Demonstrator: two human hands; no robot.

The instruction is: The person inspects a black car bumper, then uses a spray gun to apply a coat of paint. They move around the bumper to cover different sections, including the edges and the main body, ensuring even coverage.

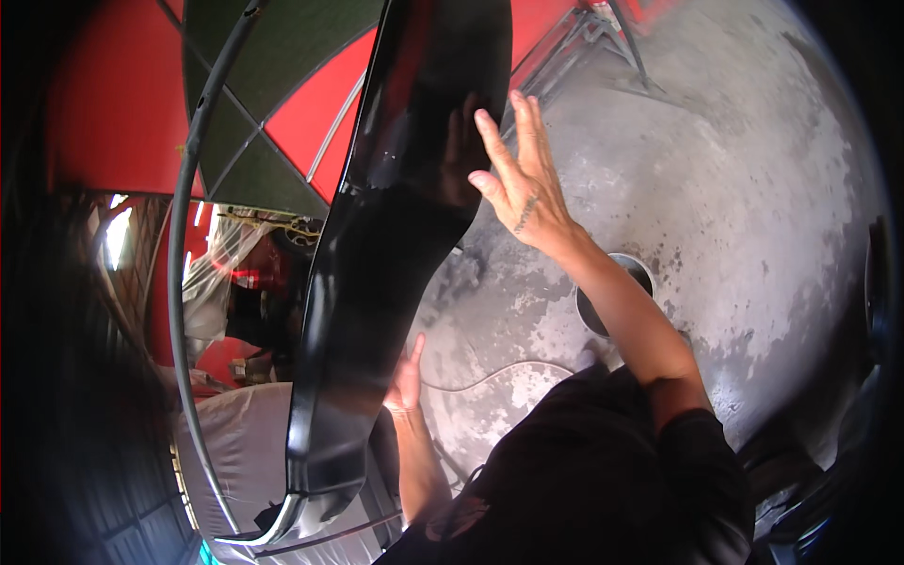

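Observation:
A long, glossy black panel (363, 254), which looks like a vehicle body part, stretches from the top of the view down toward the lower left. Beside its right edge, in the upper half, my right hand (524, 179) is open with the fingers spread; its fingertips are close to the shiny surface, and whether they touch is unclear. Lower down, my left hand (405, 384) is at the panel's right edge. One digit there points up, stretched out, while the other fingers are partly hidden by the panel.
A curved grey metal tube (179, 273) runs along the left. Beneath my right forearm, a round bucket (646, 267) stands on the patchy concrete floor (744, 217). A thin hose (508, 369) crosses the floor. A grey cover (240, 438) lies at lower left, and a metal stand (631, 47) is at the top.

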